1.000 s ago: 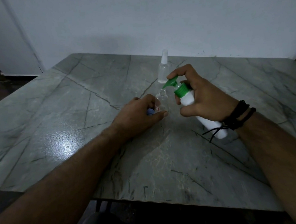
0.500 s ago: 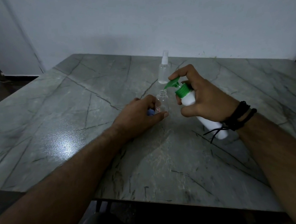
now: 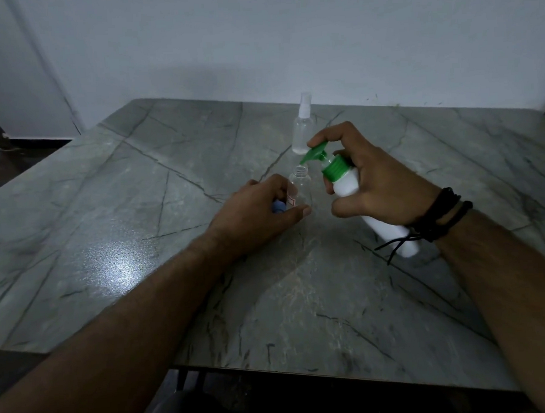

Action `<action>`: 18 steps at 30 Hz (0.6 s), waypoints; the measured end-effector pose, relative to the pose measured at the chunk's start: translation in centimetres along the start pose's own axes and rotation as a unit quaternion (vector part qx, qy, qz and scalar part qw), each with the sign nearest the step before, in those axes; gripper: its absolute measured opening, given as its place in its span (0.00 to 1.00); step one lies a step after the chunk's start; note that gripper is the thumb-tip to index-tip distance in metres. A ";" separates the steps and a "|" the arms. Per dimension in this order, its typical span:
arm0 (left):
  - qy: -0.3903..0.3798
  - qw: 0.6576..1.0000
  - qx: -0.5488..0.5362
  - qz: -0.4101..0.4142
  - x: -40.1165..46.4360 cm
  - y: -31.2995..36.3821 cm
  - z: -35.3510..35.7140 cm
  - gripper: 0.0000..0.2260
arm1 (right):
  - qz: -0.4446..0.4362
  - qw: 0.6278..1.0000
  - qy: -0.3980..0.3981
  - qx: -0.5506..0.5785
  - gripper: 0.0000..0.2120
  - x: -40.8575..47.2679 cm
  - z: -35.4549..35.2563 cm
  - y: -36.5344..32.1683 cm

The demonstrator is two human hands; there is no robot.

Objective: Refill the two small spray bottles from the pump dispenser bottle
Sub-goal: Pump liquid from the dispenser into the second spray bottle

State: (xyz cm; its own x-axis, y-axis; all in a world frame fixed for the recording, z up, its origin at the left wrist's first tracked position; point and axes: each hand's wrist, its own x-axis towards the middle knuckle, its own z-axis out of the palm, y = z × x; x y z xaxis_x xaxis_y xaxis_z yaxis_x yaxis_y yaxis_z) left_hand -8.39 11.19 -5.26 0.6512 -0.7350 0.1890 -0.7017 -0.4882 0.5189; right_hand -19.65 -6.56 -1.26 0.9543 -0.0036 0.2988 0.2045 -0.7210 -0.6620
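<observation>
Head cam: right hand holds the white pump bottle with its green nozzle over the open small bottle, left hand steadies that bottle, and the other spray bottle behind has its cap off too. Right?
One thing is wrong. In the head view the rear spray bottle has its sprayer cap on. The rest stands: the right hand holds the white pump bottle, its green nozzle over the open small bottle, which the left hand steadies.

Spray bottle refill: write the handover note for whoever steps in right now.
Left hand: grips the open spray bottle standing on the table, with a blue cap tucked in its fingers.
Right hand: holds the tilted pump dispenser bottle, forefinger on the green pump head, nozzle above the open neck.
Second spray bottle: stands behind, sprayer on.
Done: first bottle uncapped, pump aimed. Liquid levels cannot be read.
Left: pump until full, recap, then check the second bottle.
</observation>
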 end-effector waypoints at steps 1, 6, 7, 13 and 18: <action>-0.001 1.000 0.000 -0.003 0.0 0.0 0.0 0.16 | -0.001 1.000 0.000 -0.001 0.38 0.0 0.0 0.0; -0.001 1.000 0.002 -0.008 0.1 0.0 0.1 0.15 | -0.001 1.000 0.001 0.000 0.36 0.0 0.0 -0.1; 0.000 1.000 0.004 -0.007 0.0 0.0 0.1 0.15 | 0.000 1.000 0.000 0.003 0.35 0.0 -0.1 -0.1; -0.002 1.000 -0.001 -0.010 -0.1 0.1 0.0 0.15 | -0.006 1.000 0.004 0.001 0.38 0.0 0.1 0.1; -0.003 1.000 -0.001 -0.013 -0.1 0.2 0.0 0.16 | -0.007 1.000 0.001 -0.002 0.37 0.0 0.0 0.0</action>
State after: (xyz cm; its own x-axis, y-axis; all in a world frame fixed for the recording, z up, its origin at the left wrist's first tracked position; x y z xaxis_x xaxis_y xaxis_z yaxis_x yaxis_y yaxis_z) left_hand -8.62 11.18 -5.12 0.6673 -0.7251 0.1703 -0.6843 -0.5065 0.5246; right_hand -19.62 -6.57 -1.25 0.9509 0.0042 0.3095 0.2165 -0.7236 -0.6553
